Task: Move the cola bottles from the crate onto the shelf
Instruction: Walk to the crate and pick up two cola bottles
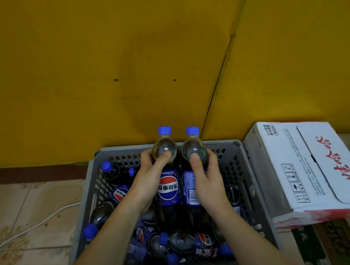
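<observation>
- Left grip (150, 175): fingers curled round the shoulder of one cola bottle (167, 177), thumb pressed on its upper curve; the bottle stands upright above the crate (249, 180).
- Right grip (207, 179): wrapped round a second bottle (192, 174), thumb on its shoulder. The two bottles are side by side, just touching or nearly so, blue caps up.
- Progress: judged early to middling. Many bottles (175, 243) lie jumbled on their sides in the crate, several deep near the bottom edge. None is seen placed; the shelf is not in view.
- Remaining: carry this pair to the shelf, then clear the rest.
- Floor (12, 209): pale patterned tiles, stained; a white cable (37, 226) runs across them left of the crate.
- Room: yellow wall (116, 62) behind the crate. A white carton with red lettering (308, 168) sits against the crate's right side, on top of other boxes.
</observation>
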### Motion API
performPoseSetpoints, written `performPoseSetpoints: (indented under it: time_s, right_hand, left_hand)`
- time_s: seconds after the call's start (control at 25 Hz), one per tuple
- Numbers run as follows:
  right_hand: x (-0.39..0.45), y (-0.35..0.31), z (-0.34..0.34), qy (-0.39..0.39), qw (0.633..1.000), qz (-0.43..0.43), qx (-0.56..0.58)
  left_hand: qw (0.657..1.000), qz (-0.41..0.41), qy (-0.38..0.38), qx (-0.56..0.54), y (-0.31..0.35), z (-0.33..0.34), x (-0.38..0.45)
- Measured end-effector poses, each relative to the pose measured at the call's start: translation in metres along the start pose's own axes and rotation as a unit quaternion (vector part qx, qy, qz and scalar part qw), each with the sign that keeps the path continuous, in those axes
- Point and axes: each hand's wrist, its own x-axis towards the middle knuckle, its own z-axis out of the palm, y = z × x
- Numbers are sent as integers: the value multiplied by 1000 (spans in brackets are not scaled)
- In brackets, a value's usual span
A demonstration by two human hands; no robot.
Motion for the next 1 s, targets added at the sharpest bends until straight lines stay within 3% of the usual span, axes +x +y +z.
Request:
performPoseSetpoints:
  time_s: [0.32,0.48,0.68,1.0]
  right_hand:
    - [-26,-150,-27,18,1000,-7,20]
    - [-44,-253,-49,32,999,-7,24]
    - [-74,-379,-73,38,999,-27,8]
    - [-132,-560,-111,26,995,-77,-52]
  left_hand:
    - [989,97,54,96,129,22,-71]
    - [985,133,68,80,222,40,-118]
    - [989,113,83,36,332,56,-177]
    - [988,144,53,-29,496,70,-290]
